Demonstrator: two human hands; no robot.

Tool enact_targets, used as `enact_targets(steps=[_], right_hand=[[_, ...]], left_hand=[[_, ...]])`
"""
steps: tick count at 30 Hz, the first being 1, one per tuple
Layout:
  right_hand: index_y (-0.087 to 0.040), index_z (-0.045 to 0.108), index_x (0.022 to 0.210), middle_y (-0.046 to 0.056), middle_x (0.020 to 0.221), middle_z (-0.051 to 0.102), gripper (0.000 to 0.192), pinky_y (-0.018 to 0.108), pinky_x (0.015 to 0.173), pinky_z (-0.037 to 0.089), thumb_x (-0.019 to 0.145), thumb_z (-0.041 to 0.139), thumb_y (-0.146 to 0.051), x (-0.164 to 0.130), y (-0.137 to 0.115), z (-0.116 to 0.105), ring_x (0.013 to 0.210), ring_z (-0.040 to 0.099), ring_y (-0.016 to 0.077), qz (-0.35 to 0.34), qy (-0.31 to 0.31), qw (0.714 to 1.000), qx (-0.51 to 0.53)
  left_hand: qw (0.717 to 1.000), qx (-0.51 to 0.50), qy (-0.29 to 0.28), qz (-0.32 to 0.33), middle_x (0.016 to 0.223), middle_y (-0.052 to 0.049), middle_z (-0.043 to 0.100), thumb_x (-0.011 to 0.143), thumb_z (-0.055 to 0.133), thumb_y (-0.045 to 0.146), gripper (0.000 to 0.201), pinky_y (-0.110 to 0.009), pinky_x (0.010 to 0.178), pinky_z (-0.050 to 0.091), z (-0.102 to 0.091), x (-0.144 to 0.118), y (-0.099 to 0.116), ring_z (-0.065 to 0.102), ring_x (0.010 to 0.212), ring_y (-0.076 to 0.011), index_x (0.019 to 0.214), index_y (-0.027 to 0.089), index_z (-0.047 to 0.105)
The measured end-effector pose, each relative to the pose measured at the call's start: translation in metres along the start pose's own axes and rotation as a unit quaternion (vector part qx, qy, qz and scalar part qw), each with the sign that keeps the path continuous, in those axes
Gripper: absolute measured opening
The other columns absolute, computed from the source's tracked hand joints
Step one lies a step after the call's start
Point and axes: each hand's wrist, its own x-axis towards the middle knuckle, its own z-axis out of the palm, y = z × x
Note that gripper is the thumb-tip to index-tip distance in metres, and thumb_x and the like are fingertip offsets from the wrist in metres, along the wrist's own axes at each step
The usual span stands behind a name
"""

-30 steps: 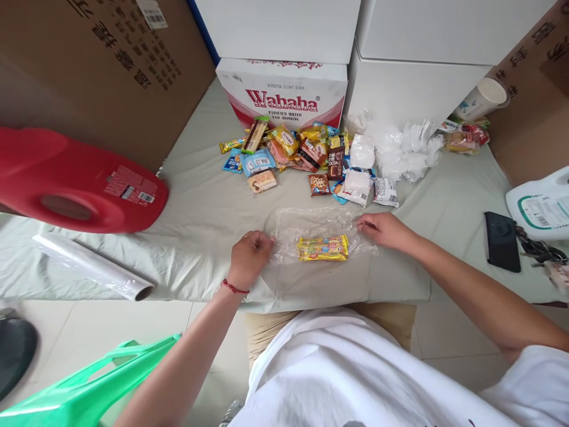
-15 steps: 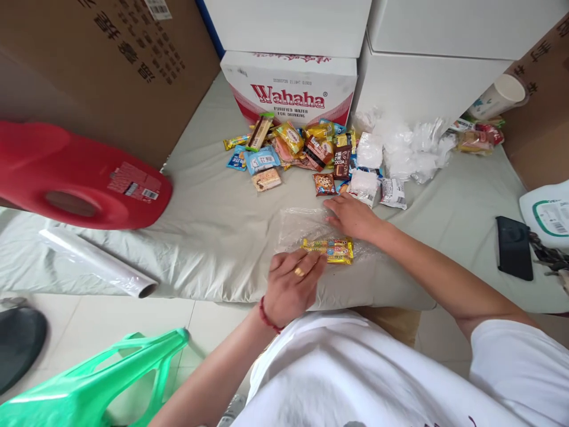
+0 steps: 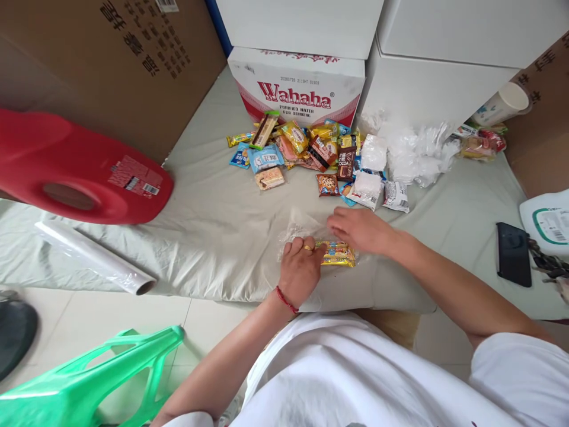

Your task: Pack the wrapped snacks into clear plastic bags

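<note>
Yellow snack bar (image 3: 338, 254) lies on the clear film (image 3: 297, 224), well in front of the Wahaha box (image 3: 297, 86). Left hand (image 3: 300, 270) pinches its left end; right hand (image 3: 359, 228) rests flat, fingers loosely spread, just behind it.

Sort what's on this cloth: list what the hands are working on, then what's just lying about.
In hand:
left hand
right hand
yellow snack pack
clear plastic sheet

Lying about:
snack pile
film roll
red jug
phone
Wahaha box
paper cup
green bag
</note>
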Motion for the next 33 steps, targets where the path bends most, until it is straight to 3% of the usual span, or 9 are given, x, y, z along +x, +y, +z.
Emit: enact_targets(steps=[5,8,11,13,16,19,22,28,33], right_hand=[[-0.02,0.06,0.143,0.007,0.1,0.066,0.04,0.028,0.068,0.039,0.105,0.049,-0.018,-0.036,-0.028,0.04,0.078,0.057,0.0177,-0.072,-0.019,0.997,0.016],[-0.027,0.059,0.148,0.007,0.106,0.067,0.049,0.03,0.081,0.047,0.102,0.049,-0.01,-0.043,-0.038,0.058,0.089,0.062,0.0199,-0.063,-0.023,0.998,0.002],[-0.031,0.06,0.147,0.008,0.112,0.069,0.058,0.035,0.097,0.048,0.096,0.054,-0.004,-0.042,-0.047,0.061,0.099,0.065,0.0222,-0.043,-0.046,0.998,-0.016],[-0.03,0.06,0.147,0.009,0.114,0.069,0.058,0.037,0.1,0.048,0.095,0.056,-0.005,-0.041,-0.052,0.06,0.102,0.066,0.0236,-0.029,-0.054,0.998,-0.028],[-0.03,0.059,0.148,0.011,0.115,0.069,0.056,0.039,0.097,0.05,0.097,0.054,-0.006,-0.04,-0.057,0.058,0.105,0.066,0.0253,-0.022,-0.047,0.997,-0.058],[-0.03,0.058,0.148,0.011,0.116,0.069,0.058,0.039,0.094,0.051,0.095,0.054,-0.005,-0.04,-0.059,0.057,0.106,0.065,0.0268,-0.02,-0.047,0.995,-0.082],[-0.03,0.059,0.147,0.011,0.117,0.068,0.06,0.039,0.091,0.051,0.094,0.053,-0.003,-0.04,-0.06,0.056,0.106,0.065,0.0273,-0.017,-0.062,0.994,-0.083],[-0.025,0.059,0.146,0.013,0.114,0.067,0.054,0.041,0.089,0.051,0.096,0.052,-0.006,-0.038,-0.065,0.064,0.107,0.062,0.029,-0.012,-0.035,0.998,-0.054],[-0.02,0.072,0.127,0.013,0.107,0.068,0.031,0.039,0.09,0.052,0.101,0.054,-0.016,-0.051,-0.057,0.065,0.103,0.062,0.0259,-0.028,0.011,0.996,0.085]], left_hand=[[0.993,-0.06,0.099,-0.023,0.088,-0.008,0.068,0.092,0.059,0.016,0.02,-0.042,0.078,0.04,0.009,-0.017,-0.011,0.055,0.089,-0.0256,0.08,0.025,0.073],[0.967,-0.147,0.182,-0.098,0.101,-0.008,0.068,0.092,0.057,0.021,0.014,-0.045,0.091,0.047,0.01,-0.033,-0.032,0.058,0.102,-0.0264,0.093,0.024,0.071],[0.915,-0.217,0.231,-0.249,0.112,-0.011,0.065,0.098,0.049,0.032,0.023,-0.046,0.098,0.048,0.008,-0.038,-0.056,0.059,0.11,-0.0261,0.111,0.022,0.064],[0.895,-0.245,0.197,-0.316,0.119,-0.012,0.066,0.104,0.037,0.042,0.038,-0.045,0.102,0.048,0.004,-0.032,-0.066,0.061,0.114,-0.0258,0.127,0.021,0.059],[0.91,-0.229,0.086,-0.333,0.125,-0.014,0.069,0.104,0.035,0.054,0.052,-0.047,0.105,0.046,-0.005,-0.016,-0.066,0.061,0.123,-0.0303,0.136,0.021,0.059],[0.934,-0.172,-0.035,-0.311,0.11,-0.014,0.074,0.092,0.056,0.056,0.043,-0.046,0.095,0.049,-0.02,-0.005,-0.057,0.065,0.112,-0.0348,0.11,0.02,0.071],[0.919,-0.234,-0.107,-0.299,0.075,-0.004,0.071,0.087,0.06,0.046,0.026,-0.032,0.071,0.048,-0.034,-0.004,-0.049,0.065,0.076,-0.0226,0.077,0.022,0.068],[0.901,-0.321,-0.032,-0.291,0.067,0.001,0.067,0.088,0.061,0.035,0.017,-0.028,0.061,0.047,-0.032,-0.006,-0.015,0.061,0.062,-0.0164,0.081,0.023,0.07],[0.947,-0.273,0.016,-0.167,0.091,-0.008,0.073,0.105,0.041,0.033,0.038,-0.033,0.078,0.054,-0.004,-0.008,0.015,0.069,0.086,-0.021,0.095,0.021,0.075]])
